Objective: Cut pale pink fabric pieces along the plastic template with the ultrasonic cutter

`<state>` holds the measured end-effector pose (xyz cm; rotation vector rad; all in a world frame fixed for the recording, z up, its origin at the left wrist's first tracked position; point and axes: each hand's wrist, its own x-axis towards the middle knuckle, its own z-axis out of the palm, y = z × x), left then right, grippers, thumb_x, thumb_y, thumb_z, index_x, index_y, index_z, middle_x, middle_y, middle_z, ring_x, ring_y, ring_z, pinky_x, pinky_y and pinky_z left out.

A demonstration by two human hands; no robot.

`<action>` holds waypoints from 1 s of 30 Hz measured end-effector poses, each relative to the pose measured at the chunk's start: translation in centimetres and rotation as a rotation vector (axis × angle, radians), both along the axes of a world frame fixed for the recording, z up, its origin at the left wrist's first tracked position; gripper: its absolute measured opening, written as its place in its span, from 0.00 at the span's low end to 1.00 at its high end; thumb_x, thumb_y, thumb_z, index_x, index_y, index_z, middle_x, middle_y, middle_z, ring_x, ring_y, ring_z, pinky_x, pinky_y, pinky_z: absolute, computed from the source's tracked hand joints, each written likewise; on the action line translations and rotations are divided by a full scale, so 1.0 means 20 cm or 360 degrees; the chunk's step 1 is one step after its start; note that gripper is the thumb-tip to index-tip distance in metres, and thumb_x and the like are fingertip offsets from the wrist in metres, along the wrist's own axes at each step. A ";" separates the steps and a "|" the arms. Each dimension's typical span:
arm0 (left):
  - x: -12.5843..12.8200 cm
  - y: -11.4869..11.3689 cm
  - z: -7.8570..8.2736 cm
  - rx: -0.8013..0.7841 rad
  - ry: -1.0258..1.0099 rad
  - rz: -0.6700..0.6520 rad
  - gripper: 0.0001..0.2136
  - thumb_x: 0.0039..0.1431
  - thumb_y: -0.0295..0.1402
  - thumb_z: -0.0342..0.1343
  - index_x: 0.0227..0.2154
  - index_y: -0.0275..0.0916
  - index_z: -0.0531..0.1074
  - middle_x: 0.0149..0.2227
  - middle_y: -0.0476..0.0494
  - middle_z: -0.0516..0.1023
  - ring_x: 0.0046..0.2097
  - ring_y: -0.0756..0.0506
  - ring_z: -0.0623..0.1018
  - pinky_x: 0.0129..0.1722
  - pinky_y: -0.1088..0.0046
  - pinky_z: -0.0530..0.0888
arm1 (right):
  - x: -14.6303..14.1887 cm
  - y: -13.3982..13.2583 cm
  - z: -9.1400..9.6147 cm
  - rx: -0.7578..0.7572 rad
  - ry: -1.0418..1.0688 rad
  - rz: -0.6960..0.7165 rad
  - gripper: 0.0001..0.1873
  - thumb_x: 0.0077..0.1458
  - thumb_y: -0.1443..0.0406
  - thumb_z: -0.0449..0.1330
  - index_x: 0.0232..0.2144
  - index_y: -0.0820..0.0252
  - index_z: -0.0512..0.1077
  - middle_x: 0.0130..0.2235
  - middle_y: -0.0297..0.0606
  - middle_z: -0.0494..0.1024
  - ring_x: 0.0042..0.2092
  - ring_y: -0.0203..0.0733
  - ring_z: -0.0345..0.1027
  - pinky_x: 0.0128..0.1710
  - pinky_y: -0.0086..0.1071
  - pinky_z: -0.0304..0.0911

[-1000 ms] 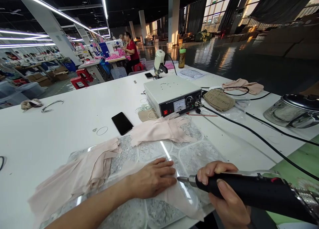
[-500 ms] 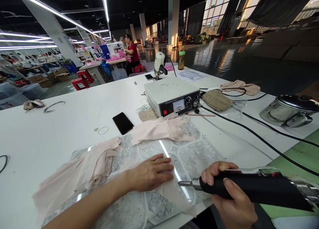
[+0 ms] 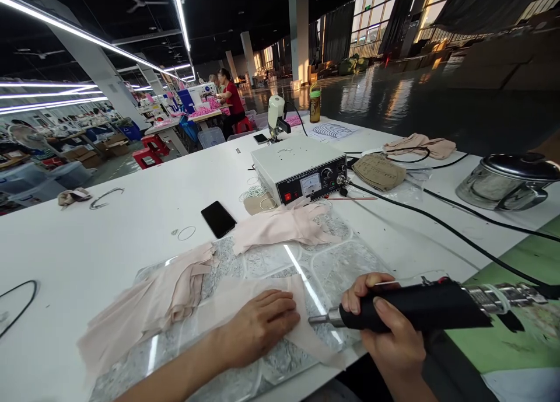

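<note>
While right hand (image 3: 396, 345) grips tool (image 3: 431, 306), fabric (image 3: 305, 336) under left hand (image 3: 265, 326).

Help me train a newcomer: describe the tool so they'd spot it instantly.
Find the white table, then the grey mat at its near edge. At the mat's right, the right hand grips the tool. Unlike the pale cloth beside it, it's black with a narrow metal tip.

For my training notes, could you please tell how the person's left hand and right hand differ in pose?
The left hand lies palm down on the pale fabric; the right hand grips the black tool. The left hand's fingers are mostly extended, while the right hand's curl around the tool. Both are bare.
</note>
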<state>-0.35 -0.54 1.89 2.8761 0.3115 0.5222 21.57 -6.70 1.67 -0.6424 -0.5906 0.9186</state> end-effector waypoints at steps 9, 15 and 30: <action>-0.02 0.01 0.01 0.0044 0.0022 0.0001 0.11 0.71 0.25 0.44 0.49 0.32 0.69 0.47 0.33 0.77 0.53 0.42 0.75 0.54 0.60 0.74 | 0.02 -0.02 0.00 -0.0024 -0.0009 0.0127 0.06 0.51 0.60 0.60 0.30 0.55 0.71 0.27 0.32 0.67 0.21 0.34 0.62 0.22 0.34 0.63; 0.01 -0.03 0.04 0.0142 0.0074 -0.0029 0.13 0.73 0.25 0.39 0.48 0.31 0.68 0.44 0.36 0.77 0.48 0.43 0.76 0.50 0.65 0.75 | 0.02 -0.03 0.01 -0.0033 -0.0004 0.0166 0.06 0.52 0.60 0.60 0.31 0.55 0.71 0.27 0.32 0.67 0.22 0.34 0.62 0.22 0.33 0.62; 0.01 -0.07 0.03 0.0171 0.0138 0.0005 0.12 0.71 0.25 0.42 0.48 0.33 0.69 0.41 0.38 0.75 0.53 0.39 0.74 0.52 0.62 0.73 | 0.02 -0.06 0.02 -0.0054 -0.0021 0.0203 0.05 0.52 0.60 0.60 0.31 0.55 0.71 0.27 0.32 0.67 0.21 0.34 0.63 0.22 0.33 0.63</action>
